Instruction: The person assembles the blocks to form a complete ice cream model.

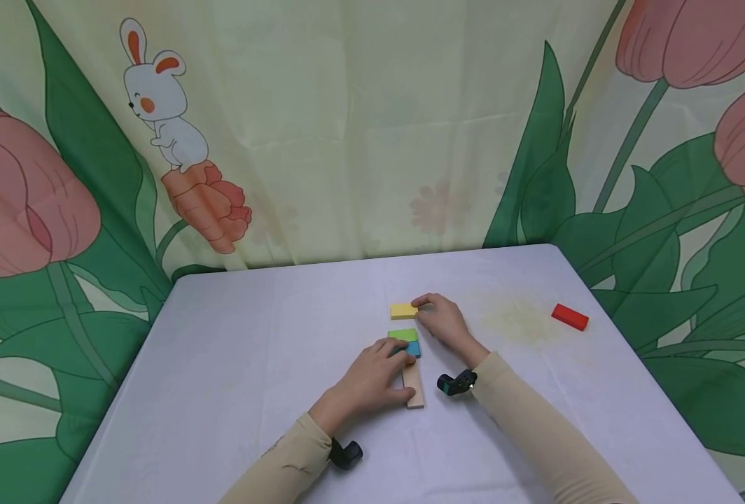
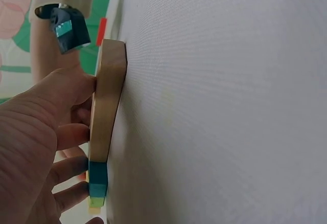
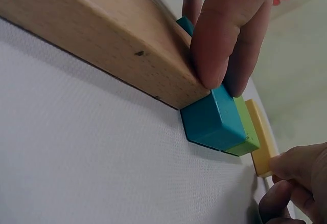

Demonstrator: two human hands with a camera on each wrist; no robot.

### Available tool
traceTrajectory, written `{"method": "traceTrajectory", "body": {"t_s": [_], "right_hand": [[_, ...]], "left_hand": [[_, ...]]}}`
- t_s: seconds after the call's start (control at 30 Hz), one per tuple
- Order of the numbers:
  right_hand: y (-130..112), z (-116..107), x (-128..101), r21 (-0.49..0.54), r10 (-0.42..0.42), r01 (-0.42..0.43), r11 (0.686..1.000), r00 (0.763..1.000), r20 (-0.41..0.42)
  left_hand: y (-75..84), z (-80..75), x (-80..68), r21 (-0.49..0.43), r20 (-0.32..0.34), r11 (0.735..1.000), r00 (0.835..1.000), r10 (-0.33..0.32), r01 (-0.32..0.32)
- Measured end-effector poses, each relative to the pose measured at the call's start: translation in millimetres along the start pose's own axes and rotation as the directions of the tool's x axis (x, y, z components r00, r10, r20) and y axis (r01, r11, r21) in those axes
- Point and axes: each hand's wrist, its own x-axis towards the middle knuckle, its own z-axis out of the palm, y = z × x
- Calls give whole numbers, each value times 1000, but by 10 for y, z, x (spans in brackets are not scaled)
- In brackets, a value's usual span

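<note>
A plain wooden block point(image 1: 414, 393) lies lengthwise on the table, with a blue block point(image 3: 212, 114) against its far end. Beyond the blue one sits a green block point(image 1: 402, 334), touching it. My left hand point(image 1: 372, 374) rests over this row, thumb on the wooden block and fingertips on the wooden and blue blocks, covering part of both. Farther back, a yellow block point(image 1: 402, 311) lies crosswise, with a gap between it and the green one. My right hand point(image 1: 446, 323) pinches its right end between thumb and finger.
A red block point(image 1: 570, 316) lies apart near the table's right edge. White cloth covers the table point(image 1: 221, 371). Behind it hangs a printed curtain point(image 1: 360, 140). Each wrist carries a small black camera point(image 1: 457, 383).
</note>
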Motion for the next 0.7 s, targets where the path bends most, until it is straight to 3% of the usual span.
{"method": "traceTrajectory", "body": {"t_s": [0.47,0.7], "right_hand": [[-47,45,-18,-63,-26,26,998,1000,11],[-26,41,0,-7,23,-23,1000,999,24]], "left_hand": [[-17,6,-5,-3,2,1000,1000,4,-4],[-15,-10,0,17,9,1000,1000,10,-10]]}}
